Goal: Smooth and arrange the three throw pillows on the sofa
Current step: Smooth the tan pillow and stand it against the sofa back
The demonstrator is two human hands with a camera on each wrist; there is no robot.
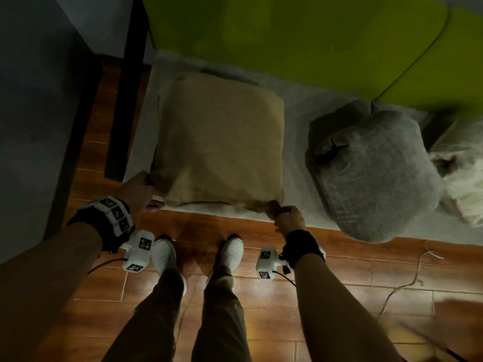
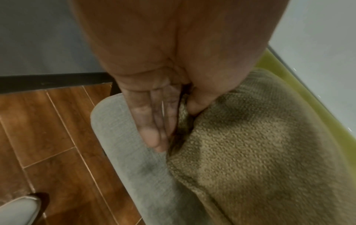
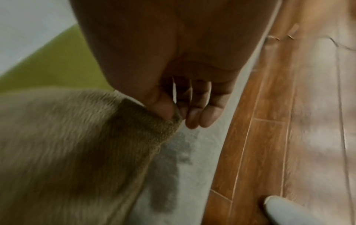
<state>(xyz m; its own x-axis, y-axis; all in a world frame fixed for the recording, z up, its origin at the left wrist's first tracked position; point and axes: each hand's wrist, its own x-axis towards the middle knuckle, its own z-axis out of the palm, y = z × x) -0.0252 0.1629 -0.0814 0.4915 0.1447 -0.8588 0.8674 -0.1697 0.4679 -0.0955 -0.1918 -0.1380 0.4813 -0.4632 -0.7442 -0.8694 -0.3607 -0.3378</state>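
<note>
A tan throw pillow [image 1: 219, 142] lies flat on the grey sofa seat [image 1: 292, 121] in front of the green backrest [image 1: 287, 30]. My left hand [image 1: 141, 192] holds its near-left corner; in the left wrist view the thumb presses the tan pillow [image 2: 250, 152] from above while the straight fingers [image 2: 152, 134] lie along its edge. My right hand [image 1: 285, 218] pinches the near-right corner, thumb against fingertips [image 3: 194, 120] on the tan pillow [image 3: 67, 144]. A grey pillow [image 1: 373, 176] sits to the right, overhanging the seat's front edge. A cream pillow [image 1: 462, 178] lies beyond it, cut off by the frame.
A dark frame post [image 1: 125, 100] stands just left of the sofa. Wood-look floor [image 1: 339, 270] runs along the seat's front, with my white shoes [image 1: 164, 254] on it. A thin cable [image 1: 407, 280] trails across the floor at the right.
</note>
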